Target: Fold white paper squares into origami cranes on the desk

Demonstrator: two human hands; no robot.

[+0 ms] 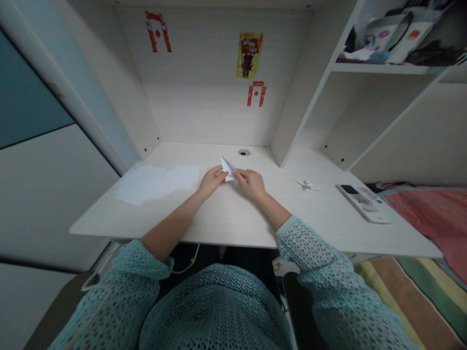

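A small sheet of white paper (227, 166), folded to a pointed shape, is held just above the desk between my two hands. My left hand (212, 180) pinches its lower left part. My right hand (251, 183) grips the right edge, fingers closed on it. The paper's tip points up and away from me. Parts of its folds are hidden behind my fingers. To the right on the desk lies a small folded white paper figure (307, 184). Loose white paper sheets (153, 183) are spread flat at the left, overlapping.
A phone in a pale case (364, 203) lies near the desk's right end. The white desk (233, 223) meets a back panel with red and yellow stickers. A round cable hole (244, 152) is at the back. Shelves rise at the right, beside a bed with striped bedding (412, 291).
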